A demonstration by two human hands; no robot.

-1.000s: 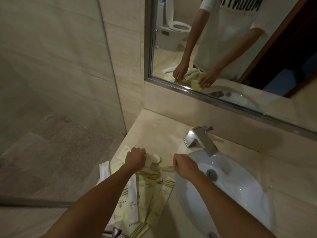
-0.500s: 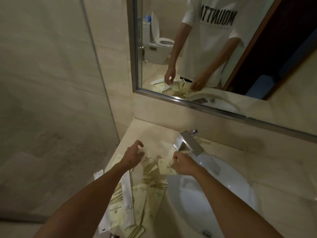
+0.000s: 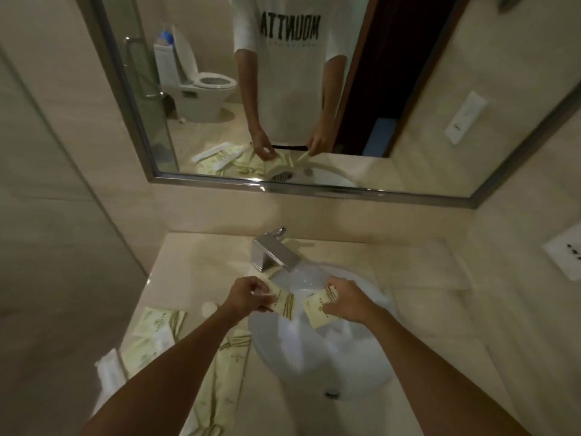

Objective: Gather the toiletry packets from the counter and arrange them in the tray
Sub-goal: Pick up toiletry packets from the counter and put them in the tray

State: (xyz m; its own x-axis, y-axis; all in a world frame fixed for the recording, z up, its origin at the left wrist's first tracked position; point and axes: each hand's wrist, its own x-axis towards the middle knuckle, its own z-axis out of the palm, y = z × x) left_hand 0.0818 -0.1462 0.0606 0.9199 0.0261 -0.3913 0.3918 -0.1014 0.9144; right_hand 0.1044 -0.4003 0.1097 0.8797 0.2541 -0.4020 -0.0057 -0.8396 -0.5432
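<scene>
My left hand (image 3: 246,297) grips a pale yellow toiletry packet (image 3: 283,303) with gold stripes, held over the left rim of the basin. My right hand (image 3: 345,302) grips a second, similar packet (image 3: 316,306) over the basin. The two packets almost touch. Several more packets (image 3: 154,332) lie scattered on the counter at the left, partly hidden by my left forearm, and others (image 3: 226,382) run toward the front edge. No tray shows in this view.
A white round basin (image 3: 330,350) sits in the beige counter (image 3: 195,265), with a chrome tap (image 3: 273,256) behind it. A small white cap (image 3: 209,307) lies beside the basin. White folded cloth (image 3: 108,369) is at the left edge. A mirror (image 3: 283,89) and wall sockets (image 3: 566,250) stand behind.
Both hands have lifted from the packet pile and moved right over the basin. My left hand, open half a second ago, now holds a packet. The camera has swung to the right.
</scene>
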